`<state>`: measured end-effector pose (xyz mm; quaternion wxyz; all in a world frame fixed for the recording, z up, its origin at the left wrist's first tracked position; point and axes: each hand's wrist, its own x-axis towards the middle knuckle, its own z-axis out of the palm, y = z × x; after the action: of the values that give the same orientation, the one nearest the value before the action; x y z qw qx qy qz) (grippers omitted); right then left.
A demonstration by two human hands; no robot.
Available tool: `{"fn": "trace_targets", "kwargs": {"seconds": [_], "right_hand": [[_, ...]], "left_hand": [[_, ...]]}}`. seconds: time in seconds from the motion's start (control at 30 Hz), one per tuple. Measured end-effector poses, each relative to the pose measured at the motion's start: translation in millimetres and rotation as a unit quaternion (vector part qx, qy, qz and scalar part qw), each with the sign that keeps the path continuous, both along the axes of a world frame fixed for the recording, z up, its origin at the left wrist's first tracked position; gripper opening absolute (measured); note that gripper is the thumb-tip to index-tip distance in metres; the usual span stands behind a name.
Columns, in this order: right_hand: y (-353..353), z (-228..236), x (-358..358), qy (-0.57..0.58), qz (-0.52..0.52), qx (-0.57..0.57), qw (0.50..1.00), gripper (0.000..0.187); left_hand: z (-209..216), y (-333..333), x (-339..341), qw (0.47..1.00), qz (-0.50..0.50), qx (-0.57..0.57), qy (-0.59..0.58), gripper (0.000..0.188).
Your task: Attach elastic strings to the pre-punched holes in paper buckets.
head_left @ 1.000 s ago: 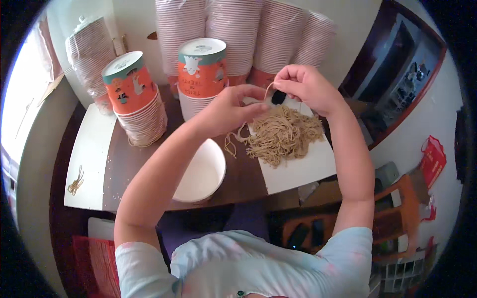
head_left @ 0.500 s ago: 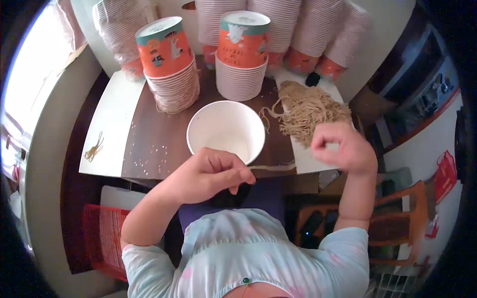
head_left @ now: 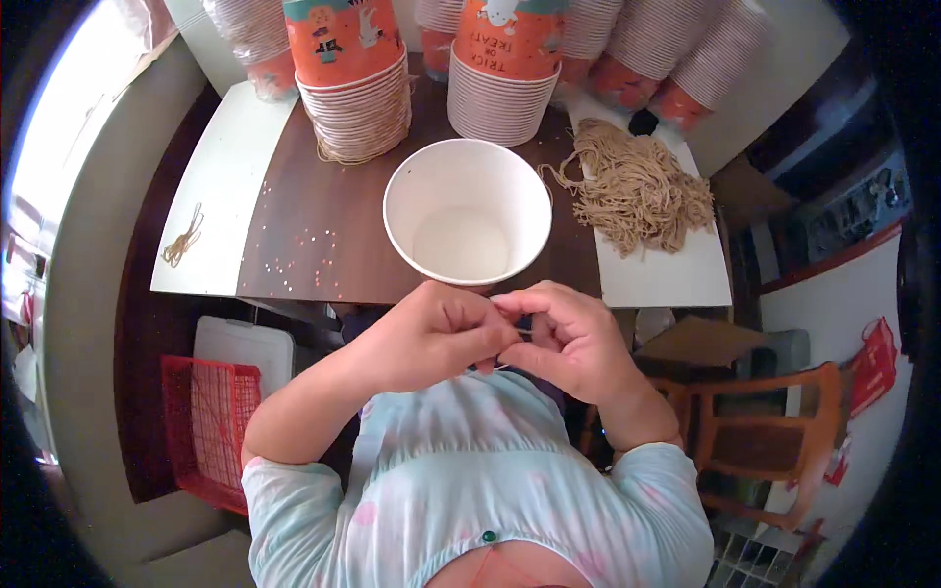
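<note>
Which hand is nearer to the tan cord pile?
The right hand: it is below and left of the tan cord pile in view; the left hand is farther left.

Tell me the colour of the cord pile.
The cord pile is tan; the head view shows it best.

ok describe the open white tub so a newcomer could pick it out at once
Find the table with a dark brown middle and white ends. On the brown part, just beyond the left hand and right hand, stands a round tub. Unlike the orange-printed stacks behind it, nested rim down, it stands alone, its open white inside facing up.
</note>
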<state>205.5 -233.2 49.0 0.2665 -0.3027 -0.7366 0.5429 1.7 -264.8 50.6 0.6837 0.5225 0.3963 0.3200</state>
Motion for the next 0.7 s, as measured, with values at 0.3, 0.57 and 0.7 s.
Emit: {"fn": "trace_targets", "kwargs": {"seconds": [0.3,0.57,0.7], "right_hand": [[6.5,-24.1,-4.6,0.066,-0.07,0.223,0.97,0.016],[2.3,-29.7,2.3,0.053,-0.115,0.202,0.971,0.013],[1.8,-30.4,3.6,0.055,-0.109,0.225,0.967,0.013]], "left_hand": [[-24.0,-7.6,1.2,0.987,0.067,-0.108,-0.096,0.029],[-32.6,-11.4,6.4,0.984,0.084,-0.113,-0.11,0.031],[-31.7,-11.4,10.7,0.987,0.08,-0.105,-0.087,0.029]]}}
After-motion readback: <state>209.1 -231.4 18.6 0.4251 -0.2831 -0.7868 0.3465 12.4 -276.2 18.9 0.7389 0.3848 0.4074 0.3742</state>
